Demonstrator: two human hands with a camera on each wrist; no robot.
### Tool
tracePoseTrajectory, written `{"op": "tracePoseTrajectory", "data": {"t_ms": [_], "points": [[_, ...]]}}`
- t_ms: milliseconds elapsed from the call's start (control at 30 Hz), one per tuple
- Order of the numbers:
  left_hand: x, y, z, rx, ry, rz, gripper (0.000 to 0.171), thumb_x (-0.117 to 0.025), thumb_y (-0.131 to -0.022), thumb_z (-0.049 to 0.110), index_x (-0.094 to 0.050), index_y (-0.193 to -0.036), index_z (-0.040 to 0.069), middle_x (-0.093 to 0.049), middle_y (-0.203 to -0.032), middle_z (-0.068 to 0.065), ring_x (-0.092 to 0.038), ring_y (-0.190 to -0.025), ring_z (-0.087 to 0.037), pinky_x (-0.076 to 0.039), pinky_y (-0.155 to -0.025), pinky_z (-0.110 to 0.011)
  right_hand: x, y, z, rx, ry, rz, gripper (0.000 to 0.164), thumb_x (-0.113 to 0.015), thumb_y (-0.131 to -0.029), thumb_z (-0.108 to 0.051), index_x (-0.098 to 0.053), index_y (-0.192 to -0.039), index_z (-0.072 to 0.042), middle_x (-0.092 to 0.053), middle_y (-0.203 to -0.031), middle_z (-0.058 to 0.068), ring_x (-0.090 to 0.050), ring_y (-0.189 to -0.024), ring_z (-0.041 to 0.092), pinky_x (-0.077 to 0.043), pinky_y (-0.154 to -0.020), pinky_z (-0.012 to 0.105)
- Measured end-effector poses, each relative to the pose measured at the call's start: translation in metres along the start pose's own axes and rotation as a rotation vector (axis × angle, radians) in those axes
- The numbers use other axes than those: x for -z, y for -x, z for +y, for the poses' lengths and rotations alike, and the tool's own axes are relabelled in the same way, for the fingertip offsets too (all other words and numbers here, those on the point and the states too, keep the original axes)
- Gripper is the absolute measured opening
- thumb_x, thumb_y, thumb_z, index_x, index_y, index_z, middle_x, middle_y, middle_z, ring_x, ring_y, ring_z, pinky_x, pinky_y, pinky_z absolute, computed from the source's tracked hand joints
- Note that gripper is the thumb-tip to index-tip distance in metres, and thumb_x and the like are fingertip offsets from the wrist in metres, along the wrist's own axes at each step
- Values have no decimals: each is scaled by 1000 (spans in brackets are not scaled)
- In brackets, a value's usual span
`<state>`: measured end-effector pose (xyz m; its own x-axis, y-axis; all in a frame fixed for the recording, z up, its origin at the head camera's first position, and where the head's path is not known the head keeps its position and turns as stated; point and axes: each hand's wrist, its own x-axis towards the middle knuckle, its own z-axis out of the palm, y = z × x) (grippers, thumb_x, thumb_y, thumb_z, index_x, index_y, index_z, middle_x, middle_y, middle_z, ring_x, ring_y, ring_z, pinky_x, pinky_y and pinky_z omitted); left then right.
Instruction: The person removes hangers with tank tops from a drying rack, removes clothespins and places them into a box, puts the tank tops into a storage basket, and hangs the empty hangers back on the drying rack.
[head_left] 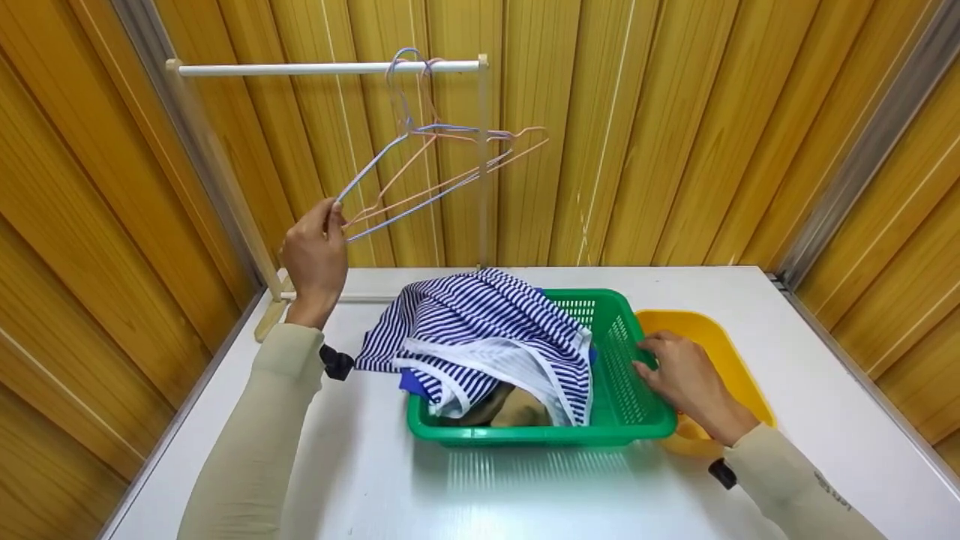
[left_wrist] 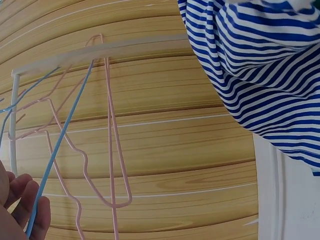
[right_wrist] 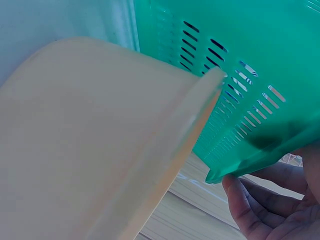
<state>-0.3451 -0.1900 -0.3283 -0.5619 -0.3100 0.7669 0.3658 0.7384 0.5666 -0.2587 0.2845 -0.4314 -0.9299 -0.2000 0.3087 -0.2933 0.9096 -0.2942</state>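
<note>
My left hand (head_left: 315, 247) pinches the lower left end of a blue clothes hanger (head_left: 375, 160). Its hook sits over the white rail of a drying rack (head_left: 300, 69). A pink hanger (head_left: 405, 163) hangs close behind it on the same rail. In the left wrist view, the blue wire (left_wrist: 59, 140) passes between the fingertips. My right hand (head_left: 686, 375) grips the right rim of a green basket (head_left: 540, 433), thumb over the inner side. A blue-and-white striped garment (head_left: 480, 315) lies heaped in the basket and spills over its left side.
A yellow basin (head_left: 716, 341) stands right beside the green basket, partly under my right forearm. Brown cloth (head_left: 521, 409) shows beneath the striped garment. Wood-patterned walls (head_left: 675, 150) enclose the white table (head_left: 360, 480) at the back and both sides.
</note>
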Motion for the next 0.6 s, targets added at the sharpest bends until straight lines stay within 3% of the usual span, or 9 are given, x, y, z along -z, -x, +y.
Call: {"op": "tracePoseTrajectory", "data": {"t_ms": [233,600], "points": [[-7,-5,1,15,20,-24,33,-50,-103,27,-69,-115,3,-71,-92,-14,-66,-81,-28,-53,-73,-42,1,1,0,-9,-5,-10,37,-75,-87,-13,-66,-115,9,-65,-117,28,-66,-101,44,-55,-82,54],[-14,-14,9,-15,4,-1,31,-51,-103,28,-71,-102,5,-71,-86,-13,-66,-77,-30,-48,-65,-42,0,1,-1,14,27,30,35,-77,-85,-13,-68,-110,9,-67,-112,27,-67,-97,42,-56,-82,53]]}}
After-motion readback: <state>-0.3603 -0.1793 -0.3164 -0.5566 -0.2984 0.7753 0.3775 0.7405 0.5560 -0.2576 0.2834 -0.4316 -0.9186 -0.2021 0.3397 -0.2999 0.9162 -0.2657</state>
